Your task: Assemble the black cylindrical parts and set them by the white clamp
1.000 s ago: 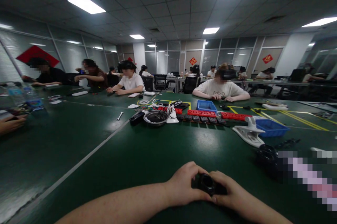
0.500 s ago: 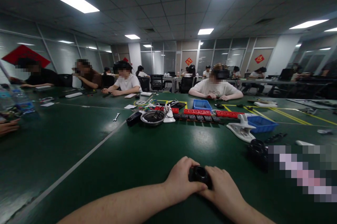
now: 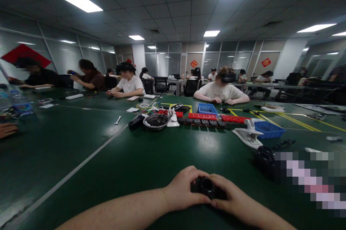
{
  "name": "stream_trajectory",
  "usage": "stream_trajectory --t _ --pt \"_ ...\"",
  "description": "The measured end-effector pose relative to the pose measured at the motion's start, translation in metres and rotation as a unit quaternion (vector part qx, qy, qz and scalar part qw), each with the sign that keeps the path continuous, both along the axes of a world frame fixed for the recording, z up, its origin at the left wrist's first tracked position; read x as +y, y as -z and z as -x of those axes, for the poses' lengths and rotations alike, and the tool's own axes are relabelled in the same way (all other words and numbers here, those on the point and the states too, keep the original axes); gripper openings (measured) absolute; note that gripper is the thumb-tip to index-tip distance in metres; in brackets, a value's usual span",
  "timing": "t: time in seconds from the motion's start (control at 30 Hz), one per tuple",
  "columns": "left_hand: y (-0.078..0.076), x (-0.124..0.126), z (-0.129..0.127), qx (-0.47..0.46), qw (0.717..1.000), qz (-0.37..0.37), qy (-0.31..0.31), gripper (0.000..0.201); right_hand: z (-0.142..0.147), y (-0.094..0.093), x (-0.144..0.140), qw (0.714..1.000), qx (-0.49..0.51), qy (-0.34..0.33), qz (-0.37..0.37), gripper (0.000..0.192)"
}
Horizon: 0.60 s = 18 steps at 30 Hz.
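A small black round part (image 3: 207, 186), ring-shaped with a dark opening facing up, sits between my two hands low on the green table (image 3: 113, 158). My left hand (image 3: 183, 188) wraps its left side, thumb and fingers curled around it. On its right side my right hand (image 3: 234, 199) grips it, fingers meeting the left hand's over the part. The underside of the part is hidden by my fingers.
A metal bowl (image 3: 156, 122), a row of red and black blocks (image 3: 208, 119), two blue bins (image 3: 269, 129), a white plastic piece (image 3: 247, 135) and another black part (image 3: 265, 156) lie beyond my hands. Several people sit along the table's far side and left.
My hands shifted slightly on the black part, first left and up, then back down; the camera view has turned a little, sliding the table's objects leftward.
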<state>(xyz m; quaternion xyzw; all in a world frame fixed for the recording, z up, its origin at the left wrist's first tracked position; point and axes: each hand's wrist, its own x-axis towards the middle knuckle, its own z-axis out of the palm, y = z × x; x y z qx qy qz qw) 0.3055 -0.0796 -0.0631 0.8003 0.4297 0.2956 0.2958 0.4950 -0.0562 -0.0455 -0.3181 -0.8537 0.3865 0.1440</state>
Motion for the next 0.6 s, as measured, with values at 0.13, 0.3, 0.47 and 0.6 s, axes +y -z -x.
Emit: stream_trajectory --t 0.13,0.3,0.47,0.6 --pt "-0.0007 -0.0003 0.0000 -0.006 1.000 -0.010 0.009 0.054 0.0001 -0.0008 0.0021 1.000 -0.001 0.011 0.009 0.029" --pt "-0.0037 -0.0016 -0.0007 -0.007 1.000 -0.013 0.012 0.046 0.0013 0.0041 0.0044 1.000 -0.005 0.010 -0.003 0.024" --pt "-0.0030 -0.0017 -0.0013 -0.024 0.999 -0.046 0.013 0.047 0.0013 0.0047 0.0041 1.000 -0.008 0.008 -0.012 0.021" --pt "-0.0014 -0.0005 -0.0010 -0.027 0.999 -0.042 0.018 0.047 -0.0002 0.0032 0.0033 1.000 -0.014 0.004 -0.009 0.021"
